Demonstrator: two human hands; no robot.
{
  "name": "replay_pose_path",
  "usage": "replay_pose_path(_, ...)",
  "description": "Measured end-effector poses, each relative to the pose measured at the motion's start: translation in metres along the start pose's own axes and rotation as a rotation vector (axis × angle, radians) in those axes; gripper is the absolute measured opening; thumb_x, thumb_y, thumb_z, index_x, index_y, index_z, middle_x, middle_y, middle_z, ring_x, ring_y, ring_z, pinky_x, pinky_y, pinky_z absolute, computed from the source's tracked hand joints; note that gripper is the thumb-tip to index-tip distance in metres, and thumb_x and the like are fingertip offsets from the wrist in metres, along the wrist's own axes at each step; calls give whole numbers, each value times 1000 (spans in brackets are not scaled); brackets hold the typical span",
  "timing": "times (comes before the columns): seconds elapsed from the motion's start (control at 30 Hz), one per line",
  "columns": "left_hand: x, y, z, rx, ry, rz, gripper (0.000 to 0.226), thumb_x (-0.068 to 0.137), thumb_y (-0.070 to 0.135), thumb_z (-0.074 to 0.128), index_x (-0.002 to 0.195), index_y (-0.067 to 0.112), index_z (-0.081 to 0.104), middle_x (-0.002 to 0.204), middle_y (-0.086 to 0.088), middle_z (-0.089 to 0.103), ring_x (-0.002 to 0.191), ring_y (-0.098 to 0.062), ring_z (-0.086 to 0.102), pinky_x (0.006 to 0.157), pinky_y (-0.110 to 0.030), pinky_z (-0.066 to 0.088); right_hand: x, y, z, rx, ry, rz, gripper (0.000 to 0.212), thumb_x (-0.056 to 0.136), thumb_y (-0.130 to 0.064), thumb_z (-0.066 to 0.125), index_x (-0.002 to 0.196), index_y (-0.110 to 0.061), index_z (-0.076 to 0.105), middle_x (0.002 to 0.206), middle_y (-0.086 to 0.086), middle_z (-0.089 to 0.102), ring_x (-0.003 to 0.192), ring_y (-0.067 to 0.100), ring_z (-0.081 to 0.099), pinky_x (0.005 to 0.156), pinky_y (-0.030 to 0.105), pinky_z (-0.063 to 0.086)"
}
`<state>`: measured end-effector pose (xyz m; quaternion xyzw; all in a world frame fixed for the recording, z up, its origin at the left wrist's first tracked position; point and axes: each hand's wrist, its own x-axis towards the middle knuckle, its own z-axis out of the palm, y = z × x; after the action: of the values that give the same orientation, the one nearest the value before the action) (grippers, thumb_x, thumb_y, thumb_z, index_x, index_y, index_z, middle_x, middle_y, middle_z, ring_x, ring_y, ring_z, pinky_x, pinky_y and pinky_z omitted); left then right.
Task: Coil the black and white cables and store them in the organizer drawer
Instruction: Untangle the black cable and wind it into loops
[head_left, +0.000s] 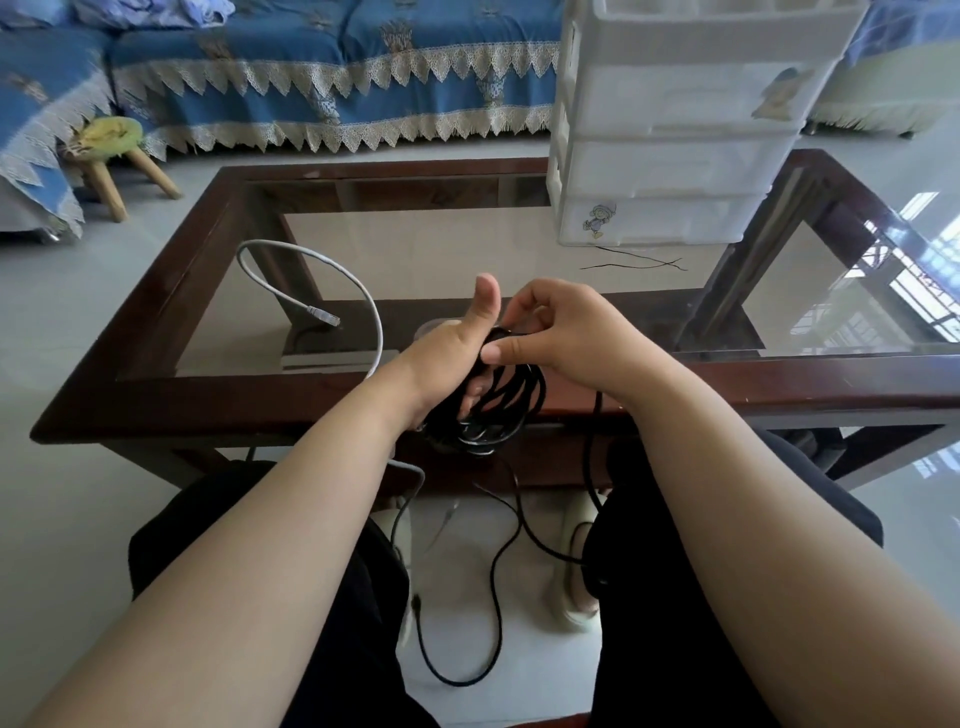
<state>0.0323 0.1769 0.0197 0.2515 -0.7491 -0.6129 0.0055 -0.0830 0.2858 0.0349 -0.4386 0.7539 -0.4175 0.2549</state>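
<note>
While I sit at the near edge of the counter (218, 387), my left grip (449, 353) holds the black cable (498, 410), its loops wound around the fingers, thumb up. My right grip (550, 332) pinches a strand at the top of the coil. Loose black cable hangs down to the floor between my legs. The white cable (332, 270) lies on the glass near the left side. The organizer (670, 130) stands at the far right corner, drawers closed.

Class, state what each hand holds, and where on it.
Left hand holds the black cable coil, loops wound round its palm. Right hand pinches a strand at the coil's top.
</note>
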Motion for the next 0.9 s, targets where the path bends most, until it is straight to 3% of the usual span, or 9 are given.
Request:
replay_pose_path(0.1,-2,-2,-3,-11,-84,69,76,49,94,30,57,20,42,47,1,38,41,-12,35,43,-21,35,0,2,0,-110,42,22,44,62,-54,79,80,-22,55,72,-7,54,64,8,48,57,22,39)
replay_pose_path(0.2,-3,-3,-6,28,-129,120,66,53,91,51,56,25,52,45,4,41,39,-11,37,43,-21,36,4,6,-1,-50,-15,47,33,71,-44,77,77,-23,53,70,-8,52,60,7,44,56,21,35)
replay_pose_path(0.3,-4,-3,-4,154,-118,141,47,78,48,73,69,7,54,43,1,46,38,-12,41,50,-24,38,5,9,2,24,-63,58,27,75,-37,77,78,-23,54,68,-9,53,56,5,44,53,20,35)
replay_pose_path(0.37,-5,-3,-3,155,-116,143,37,83,24,73,80,-8,56,44,-3,49,38,-12,44,51,-20,40,5,9,2,59,-74,36,27,75,-38,77,79,-22,55,69,-9,56,54,0,47,51,16,36)
replay_pose_path(0.43,-6,-3,-2,108,-100,147,29,85,15,71,88,-10,57,46,-4,52,40,-14,49,50,-20,44,5,8,0,103,-72,6,23,78,-33,75,81,-20,56,70,-9,59,50,-6,49,48,10,36)
replay_pose_path(0.53,-6,-3,1,27,-32,140,17,89,17,67,84,4,57,44,0,51,40,-15,49,48,-24,45,7,6,-3,176,-47,13,22,79,-32,75,85,-18,59,74,-6,63,49,-6,51,45,8,36)
replay_pose_path(0.67,-5,-2,3,-65,48,131,34,90,31,66,70,9,49,39,-1,42,33,-15,39,42,-24,36,10,11,-1,73,44,100,50,69,-59,72,81,-14,55,63,-4,49,53,9,40,47,23,32)
replay_pose_path(0.8,-11,3,-2,-136,-35,198,39,83,39,64,72,6,46,37,-2,37,29,-13,33,37,-22,30,8,10,-11,314,-30,147,46,75,-55,69,80,-13,52,55,-5,44,47,10,37,44,22,34)
replay_pose_path(0.9,-13,4,-4,-162,-104,244,40,84,42,62,71,8,44,39,-1,36,28,-13,33,35,-21,31,8,9,-13,284,36,173,52,73,-65,66,66,-16,49,55,-1,44,47,13,38,49,25,36)
